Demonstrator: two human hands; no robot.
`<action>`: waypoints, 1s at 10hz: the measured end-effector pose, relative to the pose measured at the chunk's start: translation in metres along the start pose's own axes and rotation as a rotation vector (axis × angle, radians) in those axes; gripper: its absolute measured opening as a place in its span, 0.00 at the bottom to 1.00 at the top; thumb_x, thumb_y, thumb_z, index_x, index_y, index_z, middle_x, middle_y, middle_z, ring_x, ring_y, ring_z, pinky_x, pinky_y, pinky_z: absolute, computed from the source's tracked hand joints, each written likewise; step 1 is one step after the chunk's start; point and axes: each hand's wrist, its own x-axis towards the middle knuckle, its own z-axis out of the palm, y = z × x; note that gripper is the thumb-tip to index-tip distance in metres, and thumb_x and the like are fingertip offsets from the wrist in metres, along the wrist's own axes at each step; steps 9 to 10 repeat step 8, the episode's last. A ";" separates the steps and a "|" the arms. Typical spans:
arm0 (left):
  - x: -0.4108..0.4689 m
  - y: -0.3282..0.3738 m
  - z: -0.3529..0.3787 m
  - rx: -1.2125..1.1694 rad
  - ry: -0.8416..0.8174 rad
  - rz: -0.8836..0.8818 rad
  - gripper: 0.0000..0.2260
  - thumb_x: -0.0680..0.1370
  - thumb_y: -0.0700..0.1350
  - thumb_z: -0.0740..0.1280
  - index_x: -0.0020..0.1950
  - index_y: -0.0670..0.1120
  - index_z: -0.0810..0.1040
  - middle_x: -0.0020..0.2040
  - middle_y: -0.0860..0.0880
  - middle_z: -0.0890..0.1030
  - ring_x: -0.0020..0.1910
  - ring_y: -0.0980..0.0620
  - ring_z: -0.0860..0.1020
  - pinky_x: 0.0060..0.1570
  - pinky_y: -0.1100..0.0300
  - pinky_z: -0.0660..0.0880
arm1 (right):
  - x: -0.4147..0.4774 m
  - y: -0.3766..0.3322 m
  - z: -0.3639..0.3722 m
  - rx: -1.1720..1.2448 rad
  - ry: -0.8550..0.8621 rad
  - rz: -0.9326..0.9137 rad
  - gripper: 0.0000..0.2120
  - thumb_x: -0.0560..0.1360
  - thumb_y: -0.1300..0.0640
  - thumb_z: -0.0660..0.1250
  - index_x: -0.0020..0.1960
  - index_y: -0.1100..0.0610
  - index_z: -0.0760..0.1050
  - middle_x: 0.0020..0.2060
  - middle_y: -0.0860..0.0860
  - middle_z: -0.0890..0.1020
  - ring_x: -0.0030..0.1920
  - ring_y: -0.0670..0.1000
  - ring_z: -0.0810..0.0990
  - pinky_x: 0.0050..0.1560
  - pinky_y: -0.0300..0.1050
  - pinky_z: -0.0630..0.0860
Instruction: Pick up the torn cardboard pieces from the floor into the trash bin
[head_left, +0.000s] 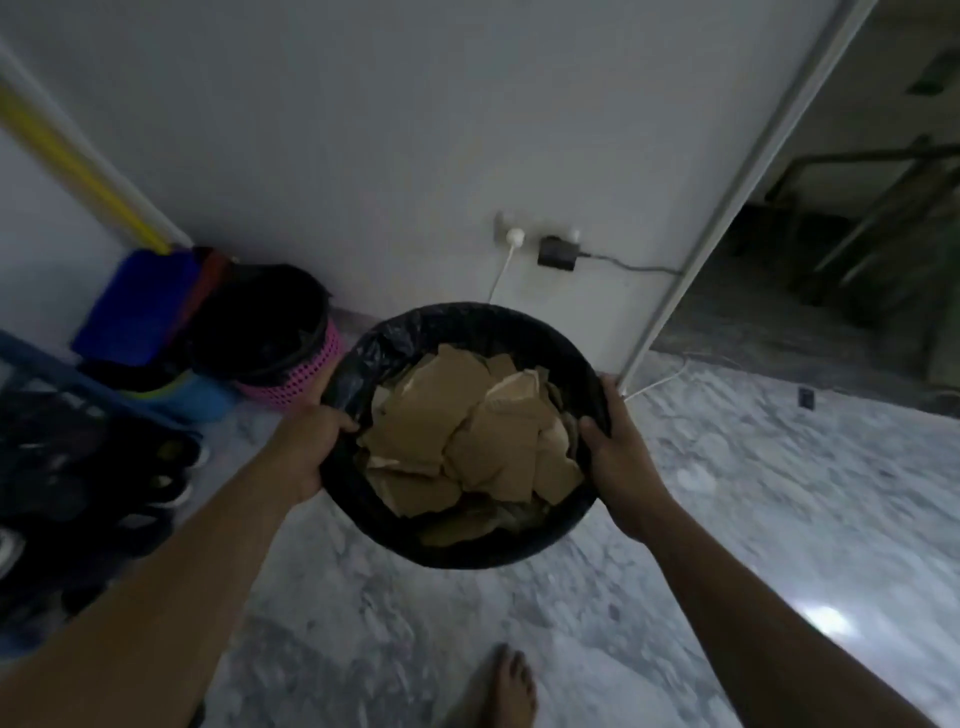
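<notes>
One likely light trash bin (467, 551), held up off the floor (727, 519), loaded with stiff but probably weightless torn cardboard pieces (467, 441), best carried by its rim, gripped there on either side by left hand (306, 447) and right hand (623, 457), fingers (592, 431) clenched over that edge.

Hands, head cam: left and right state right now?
Left hand: grips the trash bin by its rim.
Right hand: grips the opposite side of the rim.

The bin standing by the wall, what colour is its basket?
The basket is pink, with a mesh pattern; the head view shows it.
</notes>
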 end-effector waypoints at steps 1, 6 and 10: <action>0.107 -0.058 0.021 0.025 -0.014 -0.037 0.40 0.73 0.25 0.58 0.76 0.62 0.68 0.66 0.47 0.77 0.58 0.44 0.78 0.45 0.54 0.78 | 0.079 0.075 0.023 -0.004 0.069 0.025 0.27 0.85 0.57 0.58 0.80 0.39 0.56 0.69 0.45 0.75 0.65 0.47 0.77 0.64 0.49 0.76; 0.381 -0.250 0.117 0.140 -0.161 0.093 0.43 0.70 0.24 0.58 0.76 0.62 0.68 0.68 0.54 0.77 0.63 0.51 0.76 0.62 0.53 0.76 | 0.274 0.318 0.066 -0.159 0.296 -0.042 0.28 0.85 0.52 0.56 0.82 0.49 0.52 0.70 0.42 0.70 0.68 0.42 0.70 0.71 0.44 0.68; 0.366 -0.210 0.106 0.157 -0.207 -0.069 0.43 0.71 0.37 0.70 0.80 0.63 0.58 0.72 0.55 0.71 0.67 0.46 0.74 0.56 0.54 0.75 | 0.251 0.272 0.053 -0.308 0.204 0.314 0.45 0.77 0.32 0.61 0.81 0.43 0.36 0.80 0.54 0.61 0.76 0.61 0.64 0.72 0.61 0.66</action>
